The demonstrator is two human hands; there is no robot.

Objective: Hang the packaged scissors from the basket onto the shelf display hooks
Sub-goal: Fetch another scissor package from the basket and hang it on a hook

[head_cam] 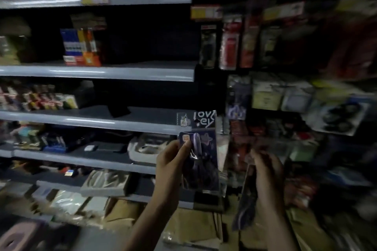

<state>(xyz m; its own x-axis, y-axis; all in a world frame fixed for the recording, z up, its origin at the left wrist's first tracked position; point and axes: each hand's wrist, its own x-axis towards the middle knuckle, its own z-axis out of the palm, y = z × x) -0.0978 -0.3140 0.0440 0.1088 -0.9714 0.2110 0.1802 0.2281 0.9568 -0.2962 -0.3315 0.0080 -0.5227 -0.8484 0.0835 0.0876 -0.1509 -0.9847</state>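
Dim grey metal shop shelves [98, 72] run along the left side, carrying small boxed goods, with brown cardboard boxes [122, 210] stacked at floor level beneath them. To the right, a dark display wall holds rows of hanging carded packs [230, 45], most of them smeared by blur. Low in the middle, the left hand [173, 161] grips a purple-and-black packaged pair of scissors [202, 155], held upright with the thumb pressed on its front face and the fingers behind; its printed header card rises in front of a shelf edge, just beside the hanging packs. The right hand [267, 171] curls its fingers round a second narrow dark pack [247, 195], seen edge-on and hanging downward, too blurred to read. Both hands are close together, apart from each other.
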